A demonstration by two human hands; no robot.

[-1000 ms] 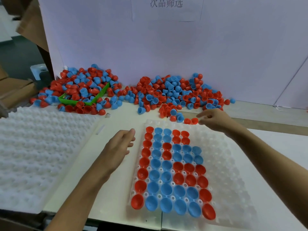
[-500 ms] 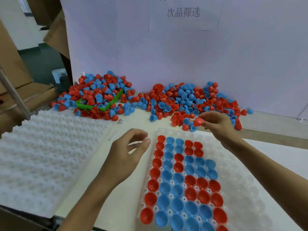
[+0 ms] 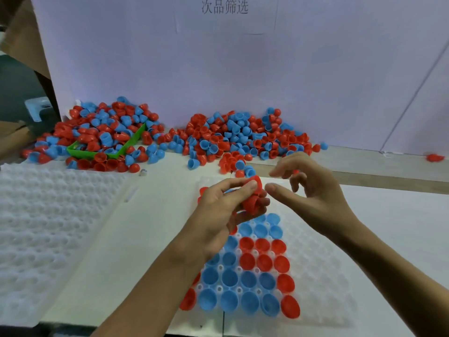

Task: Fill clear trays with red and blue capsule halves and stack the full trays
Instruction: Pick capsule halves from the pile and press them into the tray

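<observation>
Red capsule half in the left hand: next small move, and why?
Probably lower the red capsule half into an empty pocket of the clear tray, likely just right of the filled columns. The left hand pinches it above the tray's far end, the right hand beside it looks empty with relaxed fingers, and the tray's right side is unfilled.

White worktop (image 3: 155, 229): clear tray (image 3: 323, 276) partly filled with red and blue capsule halves (image 3: 247, 280); stack of empty trays (image 3: 48, 227) at left. Left hand (image 3: 223, 215) grips a red capsule half (image 3: 252, 198) above the tray; right hand (image 3: 313, 190) just beside, fingers loosely curled. Loose halves heaped (image 3: 243, 137) along the back wall, some in a green bin (image 3: 131, 142).
</observation>
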